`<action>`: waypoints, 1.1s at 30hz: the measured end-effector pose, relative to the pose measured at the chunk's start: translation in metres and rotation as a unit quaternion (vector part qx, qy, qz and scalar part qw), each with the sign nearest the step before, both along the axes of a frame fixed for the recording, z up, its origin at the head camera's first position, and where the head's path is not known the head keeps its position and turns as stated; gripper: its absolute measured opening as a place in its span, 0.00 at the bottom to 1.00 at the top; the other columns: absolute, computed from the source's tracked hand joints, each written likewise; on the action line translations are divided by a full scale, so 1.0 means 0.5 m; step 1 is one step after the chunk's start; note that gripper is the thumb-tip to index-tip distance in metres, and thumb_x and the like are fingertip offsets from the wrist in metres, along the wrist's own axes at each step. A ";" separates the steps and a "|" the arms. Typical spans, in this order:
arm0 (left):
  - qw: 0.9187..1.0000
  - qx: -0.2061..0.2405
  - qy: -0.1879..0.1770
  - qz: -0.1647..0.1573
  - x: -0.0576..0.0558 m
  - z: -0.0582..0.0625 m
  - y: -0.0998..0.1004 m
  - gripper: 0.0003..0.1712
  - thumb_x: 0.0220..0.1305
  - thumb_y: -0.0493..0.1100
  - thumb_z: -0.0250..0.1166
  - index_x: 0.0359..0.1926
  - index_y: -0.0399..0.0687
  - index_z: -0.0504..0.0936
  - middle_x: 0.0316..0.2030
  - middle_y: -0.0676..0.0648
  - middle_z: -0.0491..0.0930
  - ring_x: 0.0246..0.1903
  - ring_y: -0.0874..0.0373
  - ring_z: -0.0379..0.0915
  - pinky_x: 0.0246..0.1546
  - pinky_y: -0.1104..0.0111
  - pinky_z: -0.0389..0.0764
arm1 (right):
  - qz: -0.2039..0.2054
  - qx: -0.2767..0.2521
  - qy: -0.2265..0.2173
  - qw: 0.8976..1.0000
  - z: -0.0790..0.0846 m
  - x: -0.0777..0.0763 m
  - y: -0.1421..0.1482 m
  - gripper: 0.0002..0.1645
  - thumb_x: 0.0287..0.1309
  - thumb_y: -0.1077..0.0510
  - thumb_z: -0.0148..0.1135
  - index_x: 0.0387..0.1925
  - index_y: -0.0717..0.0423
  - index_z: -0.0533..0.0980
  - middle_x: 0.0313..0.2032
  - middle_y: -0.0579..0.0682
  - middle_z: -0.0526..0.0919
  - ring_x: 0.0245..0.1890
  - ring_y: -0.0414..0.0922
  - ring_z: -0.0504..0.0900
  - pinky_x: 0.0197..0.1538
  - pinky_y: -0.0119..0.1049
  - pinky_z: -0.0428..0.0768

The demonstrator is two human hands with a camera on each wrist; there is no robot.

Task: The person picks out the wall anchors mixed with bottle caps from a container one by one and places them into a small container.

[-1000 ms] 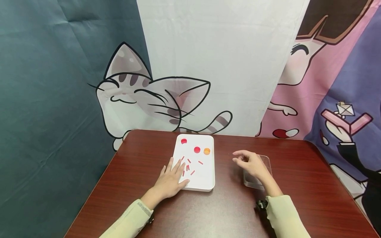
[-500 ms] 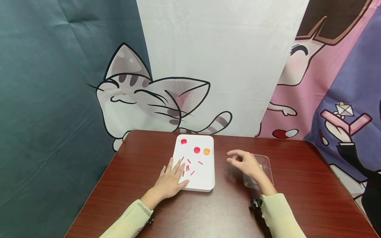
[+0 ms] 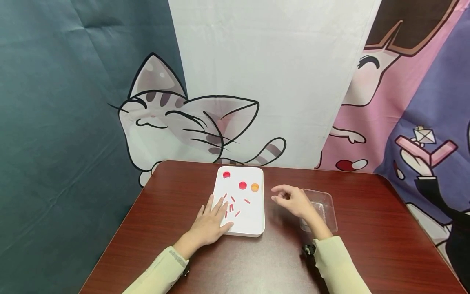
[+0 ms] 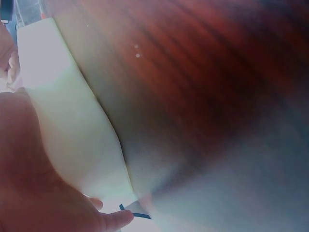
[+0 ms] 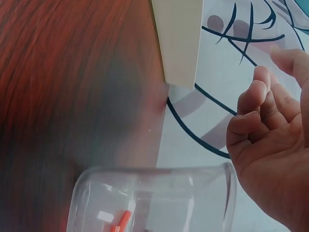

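My left hand rests with fingers spread on the left edge of a white tray. On the tray lie several short red sticks, two red round caps and an orange round cap. Between the tray and a clear plastic box, my right hand hovers with nothing held. Its thumb and index finger stand apart in the right wrist view, the other fingers loosely bent. Red sticks show inside the clear box.
The brown wooden table carries both containers. Behind it hangs a cloth backdrop printed with a cartoon cat and a figure. The clear box stands close below my right forearm.
My right hand has moved left, away from the clear box and towards the tray, uncovering more of the box. My left hand and the tray have stayed in place.
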State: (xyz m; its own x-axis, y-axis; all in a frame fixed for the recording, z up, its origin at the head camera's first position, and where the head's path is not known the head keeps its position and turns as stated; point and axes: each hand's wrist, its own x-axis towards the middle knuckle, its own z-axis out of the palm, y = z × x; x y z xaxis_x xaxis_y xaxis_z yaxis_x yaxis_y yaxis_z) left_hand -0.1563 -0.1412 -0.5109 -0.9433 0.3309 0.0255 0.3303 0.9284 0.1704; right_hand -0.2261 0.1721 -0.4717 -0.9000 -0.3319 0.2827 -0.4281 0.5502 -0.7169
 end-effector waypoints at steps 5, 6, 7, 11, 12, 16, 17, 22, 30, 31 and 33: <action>1.000 -0.005 -0.003 0.002 0.000 0.002 0.001 0.45 0.63 0.72 0.40 0.73 0.53 0.49 0.73 0.50 0.44 0.71 0.42 0.30 0.63 0.41 0.52 | -0.003 0.003 -0.012 1.000 0.000 0.001 -0.011 0.12 0.49 0.50 0.69 0.38 0.44 0.81 0.20 0.40 0.75 0.21 0.37 0.71 0.25 0.28 0.69; 1.000 -0.006 -0.002 0.001 0.000 0.002 0.001 0.45 0.63 0.72 0.41 0.73 0.53 0.49 0.73 0.50 0.44 0.71 0.42 0.30 0.62 0.41 0.52 | -0.003 0.004 -0.013 1.000 -0.001 0.001 -0.013 0.12 0.49 0.50 0.70 0.38 0.44 0.81 0.20 0.40 0.75 0.21 0.37 0.71 0.25 0.28 0.69; 1.000 -0.007 -0.001 0.001 0.000 0.002 0.001 0.45 0.63 0.72 0.40 0.73 0.53 0.49 0.73 0.50 0.44 0.71 0.42 0.31 0.62 0.41 0.52 | -0.004 0.004 -0.015 1.000 -0.001 0.001 -0.015 0.13 0.49 0.50 0.70 0.38 0.45 0.81 0.20 0.40 0.75 0.21 0.37 0.71 0.25 0.28 0.69; 1.000 -0.006 0.001 0.000 -0.001 0.002 0.001 0.45 0.63 0.72 0.41 0.73 0.53 0.49 0.73 0.50 0.45 0.71 0.41 0.31 0.62 0.41 0.53 | -0.005 0.003 -0.022 1.000 -0.002 0.004 -0.024 0.14 0.49 0.50 0.70 0.39 0.49 0.81 0.20 0.40 0.75 0.21 0.37 0.71 0.25 0.28 0.69; 1.000 -0.006 0.002 0.000 -0.001 0.002 0.001 0.45 0.63 0.72 0.41 0.73 0.53 0.49 0.73 0.50 0.45 0.71 0.41 0.31 0.62 0.41 0.53 | -0.005 0.002 -0.024 1.000 -0.002 0.005 -0.026 0.14 0.49 0.50 0.70 0.39 0.49 0.81 0.20 0.41 0.75 0.21 0.38 0.71 0.25 0.28 0.69; 1.000 -0.004 0.004 -0.001 -0.001 0.001 0.000 0.45 0.63 0.72 0.41 0.73 0.53 0.50 0.73 0.50 0.45 0.71 0.41 0.32 0.62 0.40 0.53 | -0.005 0.001 -0.031 1.000 -0.002 0.008 -0.036 0.13 0.49 0.51 0.70 0.38 0.48 0.81 0.20 0.41 0.75 0.21 0.38 0.71 0.24 0.28 0.69; 1.000 -0.003 0.004 -0.002 -0.001 0.001 0.000 0.45 0.63 0.72 0.41 0.73 0.53 0.50 0.73 0.50 0.45 0.71 0.41 0.32 0.62 0.40 0.53 | -0.004 -0.001 -0.031 1.000 -0.003 0.009 -0.038 0.13 0.49 0.51 0.70 0.38 0.48 0.81 0.20 0.41 0.75 0.21 0.38 0.71 0.24 0.28 0.69; 1.000 -0.002 0.001 -0.002 -0.001 0.002 0.000 0.46 0.63 0.72 0.40 0.73 0.52 0.49 0.73 0.49 0.44 0.71 0.41 0.30 0.62 0.41 0.53 | -0.009 0.008 -0.033 0.999 -0.010 0.010 -0.052 0.14 0.49 0.51 0.70 0.38 0.50 0.81 0.20 0.40 0.74 0.22 0.37 0.72 0.24 0.28 0.69; 1.000 0.000 -0.006 0.003 0.000 0.000 0.000 0.45 0.63 0.72 0.41 0.73 0.54 0.49 0.73 0.49 0.45 0.71 0.43 0.29 0.62 0.41 0.52 | -0.013 0.010 -0.036 0.999 -0.015 0.014 -0.069 0.16 0.48 0.51 0.70 0.39 0.53 0.82 0.19 0.40 0.74 0.22 0.38 0.71 0.24 0.28 0.68; 1.000 0.001 -0.007 0.003 0.000 0.000 0.000 0.45 0.63 0.72 0.41 0.73 0.54 0.49 0.73 0.49 0.45 0.71 0.43 0.28 0.62 0.41 0.52 | -0.013 0.012 -0.036 0.999 -0.015 0.015 -0.071 0.15 0.48 0.51 0.70 0.38 0.53 0.82 0.19 0.41 0.74 0.21 0.38 0.71 0.24 0.28 0.68; 1.000 0.001 -0.008 0.003 0.000 0.000 0.000 0.45 0.62 0.73 0.41 0.73 0.54 0.49 0.73 0.49 0.45 0.71 0.43 0.28 0.62 0.41 0.52 | -0.012 0.012 -0.033 0.999 -0.014 0.016 -0.076 0.15 0.48 0.52 0.70 0.38 0.53 0.82 0.19 0.41 0.73 0.21 0.37 0.71 0.25 0.28 0.68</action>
State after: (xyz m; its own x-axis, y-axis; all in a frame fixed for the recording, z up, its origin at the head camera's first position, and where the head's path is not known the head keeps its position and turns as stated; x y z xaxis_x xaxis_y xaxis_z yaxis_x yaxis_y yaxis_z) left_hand -0.1562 -0.1412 -0.5107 -0.9454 0.3258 0.0108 0.3225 0.9298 0.1773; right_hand -0.2182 0.1341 -0.4787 -0.9237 -0.3166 0.2156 -0.3679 0.5763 -0.7298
